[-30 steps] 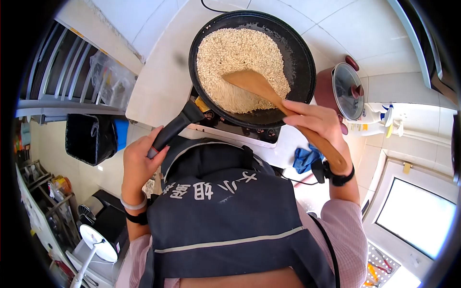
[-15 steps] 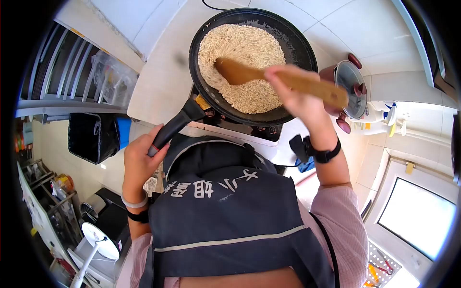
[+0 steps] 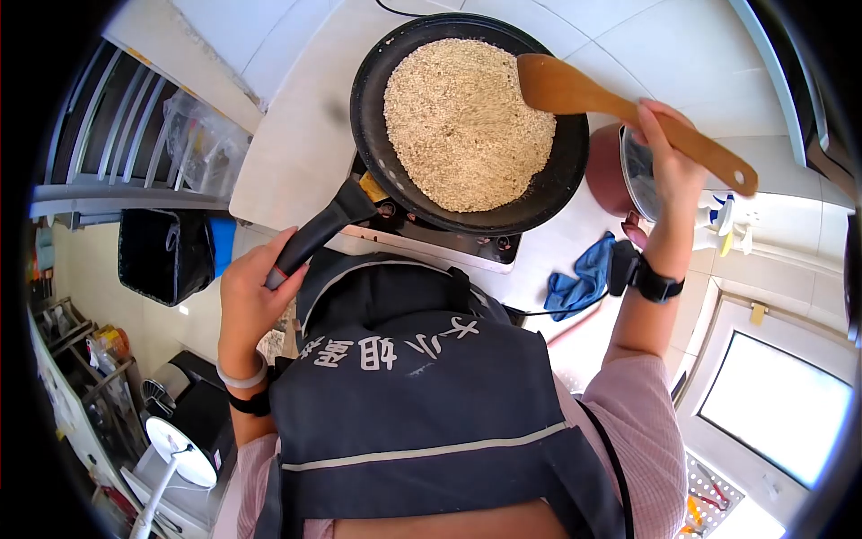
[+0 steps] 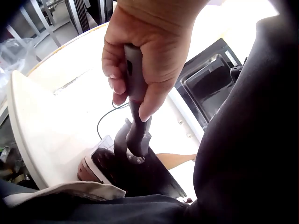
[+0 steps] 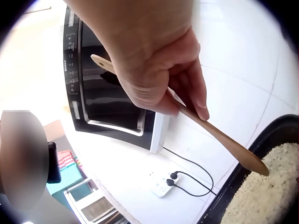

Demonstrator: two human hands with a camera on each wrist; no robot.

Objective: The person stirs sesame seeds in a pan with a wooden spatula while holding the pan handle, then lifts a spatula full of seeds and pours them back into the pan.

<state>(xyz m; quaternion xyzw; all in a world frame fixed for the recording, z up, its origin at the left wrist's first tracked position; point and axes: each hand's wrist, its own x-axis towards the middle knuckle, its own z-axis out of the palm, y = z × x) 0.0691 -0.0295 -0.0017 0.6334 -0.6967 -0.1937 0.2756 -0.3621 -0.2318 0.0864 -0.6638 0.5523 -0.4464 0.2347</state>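
Note:
A black frying pan (image 3: 370,117) sits over a portable stove (image 3: 449,244), with a broad heap of small pale grains (image 3: 467,126) in it. My left hand (image 3: 253,292) grips the pan's black handle (image 3: 314,241), its fingers and thumb wrapped round the end in the left wrist view. My right hand (image 3: 672,157) holds a wooden spatula (image 3: 575,90) by the handle. The spatula's blade is at the right edge of the grains, over the pan's far right side. In the right wrist view the blade tip (image 5: 254,165) overlaps the heap.
A dark red pot (image 3: 611,171) with a glass lid stands right of the pan, partly behind my right forearm. A blue cloth (image 3: 582,278) lies on the counter, near spray bottles (image 3: 723,220). A black-lined bin (image 3: 162,256) is at the left. A power strip (image 5: 161,184) has plugged-in cords.
The spatula has swept from the middle, then the left of the grains, to the pan's far right side. My right hand has moved right and away from me; the left keeps its grip.

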